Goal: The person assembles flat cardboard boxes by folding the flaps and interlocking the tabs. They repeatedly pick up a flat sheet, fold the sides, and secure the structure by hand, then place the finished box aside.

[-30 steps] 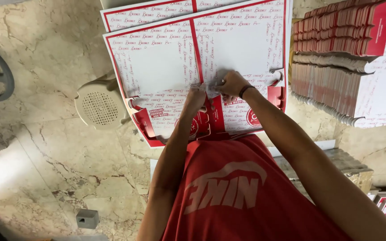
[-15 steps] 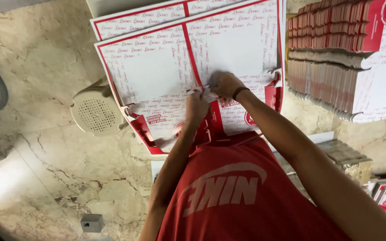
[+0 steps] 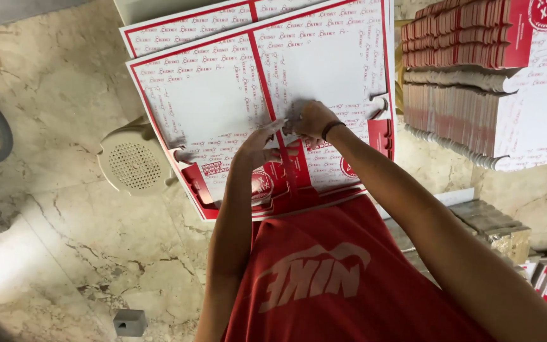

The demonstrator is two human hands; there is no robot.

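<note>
On flat carton sheet (image 3: 223, 95): left hand (image 3: 257, 149), right hand (image 3: 311, 120) pressing centre fold (fingers splayed).

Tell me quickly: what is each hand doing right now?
Left hand: fingers spread open, pressing flat on the flat cardboard box sheet.
Right hand: fingers curled, pressing the same sheet at its centre crease.

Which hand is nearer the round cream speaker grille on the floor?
Left. The left hand rests on the flat box sheet just right of the speaker grille; the right hand is farther right.
</note>
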